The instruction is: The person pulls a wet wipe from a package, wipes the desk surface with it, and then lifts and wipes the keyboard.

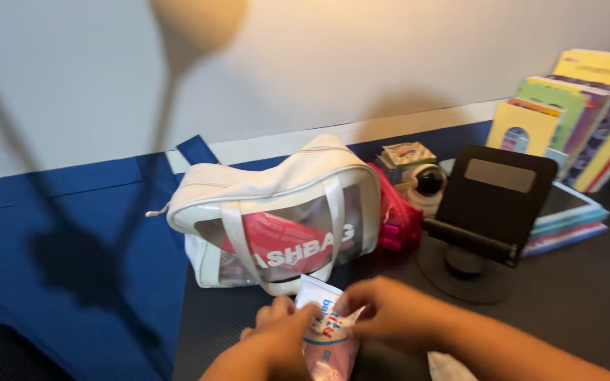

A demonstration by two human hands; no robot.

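Both hands pinch a small soft packet [327,331] at the bottom edge of the view, low on the dark desk [580,303]. Left hand [277,342] has its grip pressed on the packet's left side, thumb on the front; right hand [390,314] has its grip pinching the top right corner. That packet is white at the top with coloured print, pink and see-through lower down, and its lower end runs out of view.

At 12 o'clock from the packet, just beyond the fingers, stands a clear wash bag [284,215] with white trim, white straps and a pink panel bearing white letters. At 1 o'clock, touching the bag's right end, sits a pink mesh pouch [398,215], with a small printed box [405,155] and a round dark-lensed gadget [428,185] behind it. At 2 o'clock a black tablet stand [492,212] rests on its round base; bare desk lies between it and the right hand. Farther right, bright yellow, green and purple booklets [580,116] lean against the wall. At 9 o'clock the desk ends at a blue cloth [72,226].
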